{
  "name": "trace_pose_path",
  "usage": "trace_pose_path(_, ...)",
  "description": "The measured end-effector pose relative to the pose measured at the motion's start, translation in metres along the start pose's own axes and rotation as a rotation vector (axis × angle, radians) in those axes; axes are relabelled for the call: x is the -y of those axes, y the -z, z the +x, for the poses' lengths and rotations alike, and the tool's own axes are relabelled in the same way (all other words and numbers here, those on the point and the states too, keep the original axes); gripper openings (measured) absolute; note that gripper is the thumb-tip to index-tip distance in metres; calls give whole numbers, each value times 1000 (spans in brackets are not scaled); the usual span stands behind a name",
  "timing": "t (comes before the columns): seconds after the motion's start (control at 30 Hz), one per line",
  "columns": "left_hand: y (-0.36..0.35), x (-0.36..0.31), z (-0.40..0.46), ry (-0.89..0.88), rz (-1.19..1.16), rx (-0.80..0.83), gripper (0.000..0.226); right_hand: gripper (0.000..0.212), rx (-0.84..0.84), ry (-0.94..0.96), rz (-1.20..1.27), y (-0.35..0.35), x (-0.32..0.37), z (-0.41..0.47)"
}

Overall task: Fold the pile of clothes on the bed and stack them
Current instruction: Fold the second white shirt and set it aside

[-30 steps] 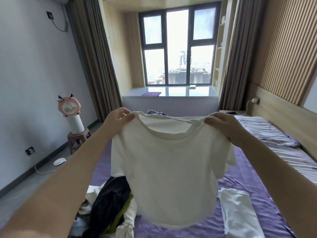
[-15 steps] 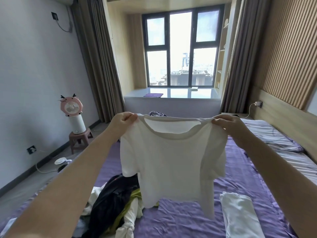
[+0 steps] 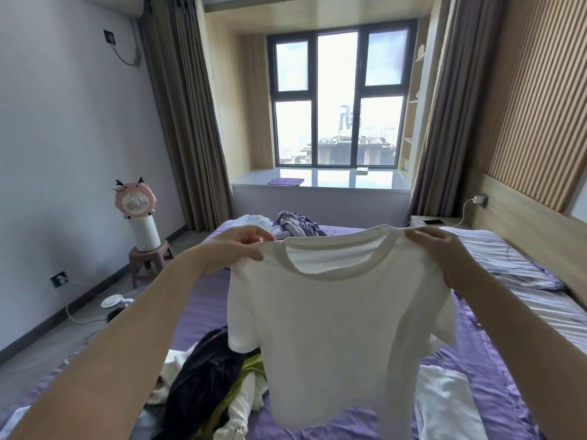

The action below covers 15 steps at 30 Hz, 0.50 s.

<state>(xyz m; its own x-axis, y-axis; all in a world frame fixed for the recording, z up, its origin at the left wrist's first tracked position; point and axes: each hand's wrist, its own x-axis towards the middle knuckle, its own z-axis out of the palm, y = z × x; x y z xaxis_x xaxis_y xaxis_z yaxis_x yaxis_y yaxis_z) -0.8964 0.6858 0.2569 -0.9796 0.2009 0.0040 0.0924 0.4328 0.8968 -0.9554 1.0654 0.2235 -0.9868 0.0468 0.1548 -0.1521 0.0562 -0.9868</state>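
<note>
I hold a white T-shirt [image 3: 336,328] up in the air over the bed [image 3: 197,312], its collar toward me and its hem hanging down. My left hand [image 3: 238,249] pinches the left shoulder and my right hand [image 3: 441,252] pinches the right shoulder. Below it on the left lies the unfolded pile of clothes [image 3: 206,385], with black, olive-green and white pieces tangled together. A folded white garment [image 3: 444,401] lies flat on the purple sheet at the lower right, partly hidden by the shirt.
More crumpled clothes [image 3: 292,223] sit at the far end of the bed. A striped pillow [image 3: 514,268] lies on the right by the wooden headboard. A pink fan on a small stool [image 3: 139,223] stands on the floor at the left. A phone [image 3: 433,222] charges on the nightstand.
The shirt has come lower and nearer to me, still stretched between both hands, and its hem has dropped back down in front of the folded garment.
</note>
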Motion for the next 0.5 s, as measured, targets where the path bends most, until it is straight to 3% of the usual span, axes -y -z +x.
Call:
trace_pose_path(0.07, -6, 0, 0, -20, 82, -31, 30, 10, 44, -22, 25, 4, -3, -2)
trace_pose_path(0.17, -18, 1, 2, -111, 178, -162, 5, 8, 118, 1, 9, 7, -7, -7)
trace_pose_path(0.37, -36, 23, -1, -95, 24, -355, 17, 9, 14, 88, -250, 1, -30, -16)
trace_pose_path(0.5, -46, 41, -14, -74, -69, -377, 15, 8, -25, 150, -360, -8, -38, -33)
